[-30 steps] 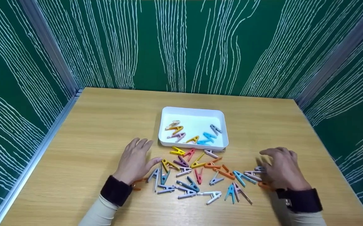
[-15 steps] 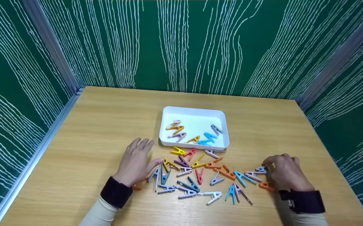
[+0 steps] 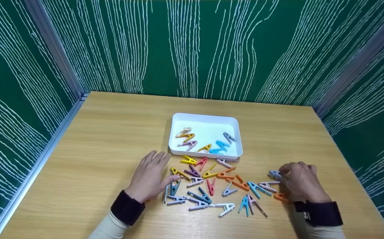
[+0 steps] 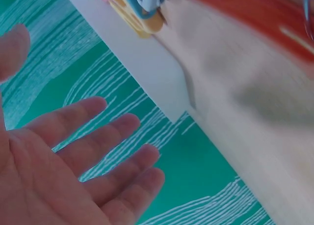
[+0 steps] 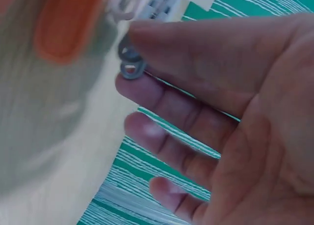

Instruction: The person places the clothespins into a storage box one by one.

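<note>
My right hand (image 3: 303, 181) pinches a grey-blue clothespin (image 3: 274, 174) between thumb and fingers at the right end of the pile. In the right wrist view the handle ends of this clothespin (image 5: 131, 68) show between the thumb and a fingertip. Fingers spread, my left hand (image 3: 150, 177) hovers over the pile's left side and holds nothing; its open palm (image 4: 54, 185) shows in the left wrist view. Close to its thumb lie a dark yellow clothespin (image 3: 178, 173) and a teal clothespin (image 3: 174, 188). An orange clothespin (image 3: 281, 197) is partly hidden beneath my right hand.
A white tray (image 3: 205, 117) with several clothespins in it stands behind the pile. Many-coloured clothespins, such as a white one (image 3: 225, 208) and a red one (image 3: 211, 186), lie scattered on the wooden table (image 3: 119, 122). Green panels (image 3: 159, 49) with white lines enclose the table.
My right hand has closed on the grey-blue clothespin and shifted it slightly left. My left hand has moved a little right, over the pile's left clothespins. The tray's contents look the same.
</note>
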Action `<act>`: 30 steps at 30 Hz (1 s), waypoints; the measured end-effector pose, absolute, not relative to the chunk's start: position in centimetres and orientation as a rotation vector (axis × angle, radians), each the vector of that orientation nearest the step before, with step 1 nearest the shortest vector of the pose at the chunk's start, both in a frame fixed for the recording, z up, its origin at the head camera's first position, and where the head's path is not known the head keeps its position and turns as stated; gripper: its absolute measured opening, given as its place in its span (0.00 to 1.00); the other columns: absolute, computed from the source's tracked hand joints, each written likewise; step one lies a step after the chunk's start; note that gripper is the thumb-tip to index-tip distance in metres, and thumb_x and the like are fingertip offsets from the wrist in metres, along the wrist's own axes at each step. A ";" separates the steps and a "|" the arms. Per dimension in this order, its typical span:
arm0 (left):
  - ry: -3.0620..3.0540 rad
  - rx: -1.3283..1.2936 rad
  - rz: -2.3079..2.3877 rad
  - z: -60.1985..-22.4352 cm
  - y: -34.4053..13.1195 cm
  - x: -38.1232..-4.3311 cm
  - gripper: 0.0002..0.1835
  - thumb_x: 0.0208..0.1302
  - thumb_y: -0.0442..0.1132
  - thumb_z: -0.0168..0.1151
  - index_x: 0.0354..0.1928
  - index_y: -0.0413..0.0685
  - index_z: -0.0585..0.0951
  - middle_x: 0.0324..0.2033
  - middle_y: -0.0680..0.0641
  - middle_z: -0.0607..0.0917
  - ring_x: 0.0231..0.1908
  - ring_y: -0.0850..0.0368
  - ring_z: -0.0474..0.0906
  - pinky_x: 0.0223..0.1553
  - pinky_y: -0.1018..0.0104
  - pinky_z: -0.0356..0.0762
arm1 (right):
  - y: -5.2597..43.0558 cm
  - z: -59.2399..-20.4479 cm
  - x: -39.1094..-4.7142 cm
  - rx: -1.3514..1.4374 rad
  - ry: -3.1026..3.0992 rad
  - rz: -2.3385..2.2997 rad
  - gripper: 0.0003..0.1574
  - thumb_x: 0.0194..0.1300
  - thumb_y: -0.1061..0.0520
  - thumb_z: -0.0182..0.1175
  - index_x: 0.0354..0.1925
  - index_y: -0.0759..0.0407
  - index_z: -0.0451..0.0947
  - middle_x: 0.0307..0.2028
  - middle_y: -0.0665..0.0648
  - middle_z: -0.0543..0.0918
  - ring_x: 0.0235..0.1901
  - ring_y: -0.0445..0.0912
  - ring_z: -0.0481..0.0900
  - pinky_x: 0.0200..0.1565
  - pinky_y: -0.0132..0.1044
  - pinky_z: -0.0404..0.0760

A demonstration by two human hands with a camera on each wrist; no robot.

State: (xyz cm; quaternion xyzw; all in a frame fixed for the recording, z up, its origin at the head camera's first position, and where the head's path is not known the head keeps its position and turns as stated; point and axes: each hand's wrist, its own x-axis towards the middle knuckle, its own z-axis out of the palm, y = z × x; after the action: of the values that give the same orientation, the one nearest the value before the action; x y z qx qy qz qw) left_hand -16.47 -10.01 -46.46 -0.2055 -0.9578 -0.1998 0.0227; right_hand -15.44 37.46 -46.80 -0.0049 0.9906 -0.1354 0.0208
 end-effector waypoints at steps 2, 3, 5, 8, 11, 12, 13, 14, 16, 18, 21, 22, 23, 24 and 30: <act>-2.981 -0.646 -0.611 -46.5 -9.8 -16.3 0.46 0.65 0.69 0.61 0.74 0.44 0.70 0.71 0.34 0.70 0.74 0.32 0.58 0.74 0.38 0.53 | 36.9 -46.5 -15.3 -0.032 3.110 -0.464 0.12 0.62 0.63 0.70 0.45 0.67 0.86 0.41 0.65 0.87 0.45 0.62 0.76 0.53 0.65 0.57; -2.992 -0.649 -0.606 -46.5 -9.7 -16.3 0.47 0.65 0.70 0.60 0.74 0.44 0.69 0.72 0.34 0.69 0.74 0.33 0.58 0.74 0.38 0.52 | 36.5 -46.3 -15.3 -0.045 3.136 -0.488 0.13 0.62 0.62 0.70 0.45 0.67 0.86 0.41 0.65 0.87 0.45 0.63 0.76 0.54 0.65 0.57; -3.007 -0.658 -0.591 -46.5 -9.6 -16.2 0.48 0.64 0.72 0.57 0.75 0.45 0.68 0.72 0.35 0.68 0.74 0.33 0.57 0.75 0.39 0.52 | 35.7 -46.1 -15.3 -0.080 3.190 -0.522 0.15 0.63 0.61 0.70 0.47 0.68 0.85 0.42 0.66 0.87 0.47 0.64 0.76 0.55 0.65 0.57; -3.021 -0.669 -0.574 -46.5 -9.4 -16.0 0.49 0.64 0.74 0.54 0.75 0.44 0.68 0.73 0.35 0.67 0.75 0.35 0.55 0.75 0.39 0.51 | 34.3 -45.6 -15.4 -0.149 3.263 -0.570 0.15 0.63 0.62 0.69 0.48 0.68 0.85 0.44 0.67 0.87 0.49 0.64 0.75 0.56 0.66 0.56; -3.026 -0.676 -0.575 -46.6 -9.3 -15.9 0.48 0.65 0.72 0.57 0.75 0.44 0.67 0.74 0.35 0.65 0.76 0.35 0.54 0.75 0.39 0.50 | 32.8 -45.2 -15.7 -0.232 3.314 -0.602 0.15 0.63 0.62 0.70 0.48 0.67 0.85 0.44 0.67 0.87 0.50 0.64 0.75 0.57 0.65 0.56; -3.026 -0.679 -0.578 -46.6 -9.2 -15.8 0.48 0.65 0.71 0.58 0.76 0.44 0.67 0.74 0.35 0.65 0.76 0.35 0.53 0.75 0.39 0.50 | 32.3 -45.0 -15.9 -0.266 3.328 -0.610 0.15 0.63 0.61 0.71 0.48 0.66 0.85 0.44 0.66 0.87 0.50 0.64 0.76 0.57 0.65 0.57; -3.027 -0.678 -0.580 -46.6 -9.2 -15.8 0.48 0.65 0.70 0.59 0.76 0.44 0.67 0.74 0.35 0.65 0.76 0.34 0.52 0.76 0.39 0.49 | 31.8 -44.9 -16.1 -0.298 3.341 -0.612 0.15 0.63 0.61 0.71 0.48 0.66 0.86 0.44 0.66 0.88 0.50 0.63 0.76 0.56 0.64 0.57; -3.025 -0.679 -0.583 -46.6 -9.2 -15.7 0.47 0.65 0.69 0.61 0.75 0.44 0.67 0.75 0.35 0.64 0.76 0.34 0.52 0.76 0.39 0.49 | 31.2 -44.8 -16.4 -0.333 3.353 -0.614 0.15 0.62 0.61 0.72 0.47 0.65 0.86 0.44 0.65 0.88 0.50 0.63 0.76 0.56 0.64 0.58; -3.011 -0.687 -0.581 -46.6 -9.1 -15.6 0.47 0.64 0.68 0.62 0.75 0.43 0.67 0.74 0.34 0.65 0.76 0.33 0.52 0.75 0.38 0.49 | 30.1 -44.5 -17.1 -0.407 3.374 -0.607 0.15 0.61 0.61 0.73 0.46 0.64 0.87 0.44 0.64 0.88 0.50 0.63 0.77 0.56 0.63 0.60; -2.999 -0.695 -0.567 -46.5 -9.1 -15.4 0.47 0.64 0.68 0.63 0.75 0.42 0.68 0.74 0.34 0.65 0.76 0.33 0.52 0.75 0.38 0.49 | 29.0 -44.2 -17.8 -0.477 3.389 -0.592 0.14 0.59 0.60 0.74 0.45 0.62 0.87 0.44 0.63 0.89 0.50 0.62 0.78 0.55 0.62 0.62; -2.985 -0.711 -0.549 -46.5 -9.0 -15.3 0.48 0.64 0.69 0.63 0.74 0.42 0.68 0.74 0.34 0.66 0.76 0.32 0.52 0.75 0.38 0.49 | 27.4 -43.9 -19.0 -0.542 3.393 -0.558 0.14 0.58 0.61 0.75 0.44 0.60 0.88 0.43 0.61 0.89 0.49 0.61 0.79 0.55 0.61 0.64; -2.987 -0.715 -0.549 -46.6 -9.0 -15.3 0.48 0.64 0.69 0.62 0.74 0.42 0.69 0.74 0.34 0.66 0.76 0.32 0.52 0.75 0.38 0.49 | 26.9 -43.7 -19.4 -0.555 3.390 -0.549 0.13 0.58 0.61 0.75 0.43 0.60 0.88 0.43 0.61 0.89 0.48 0.61 0.79 0.55 0.61 0.65; -2.992 -0.717 -0.550 -46.6 -8.9 -15.3 0.48 0.64 0.69 0.62 0.74 0.42 0.68 0.74 0.34 0.66 0.76 0.32 0.52 0.75 0.38 0.49 | 26.5 -43.7 -19.8 -0.566 3.386 -0.540 0.13 0.58 0.62 0.75 0.43 0.60 0.88 0.42 0.61 0.89 0.47 0.60 0.80 0.54 0.61 0.65; -3.000 -0.717 -0.552 -46.6 -8.9 -15.3 0.48 0.64 0.69 0.62 0.75 0.43 0.68 0.74 0.34 0.65 0.76 0.32 0.52 0.75 0.38 0.49 | 26.0 -43.6 -20.2 -0.576 3.379 -0.534 0.13 0.58 0.62 0.75 0.43 0.61 0.88 0.42 0.60 0.89 0.47 0.60 0.80 0.54 0.61 0.66; -3.060 -0.694 -0.567 -46.7 -8.7 -15.3 0.48 0.64 0.70 0.61 0.76 0.46 0.67 0.76 0.36 0.63 0.77 0.34 0.49 0.76 0.39 0.47 | 23.8 -43.9 -22.6 -0.614 3.331 -0.492 0.13 0.58 0.60 0.76 0.42 0.62 0.89 0.39 0.61 0.89 0.42 0.59 0.80 0.49 0.57 0.70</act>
State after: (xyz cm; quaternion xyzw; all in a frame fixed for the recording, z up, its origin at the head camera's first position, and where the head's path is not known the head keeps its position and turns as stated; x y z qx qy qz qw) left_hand -15.27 -8.68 -46.68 -0.2176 -0.9594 -0.1779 -0.0233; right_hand -22.64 23.79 -43.95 -0.1775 0.9636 -0.1425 -0.1399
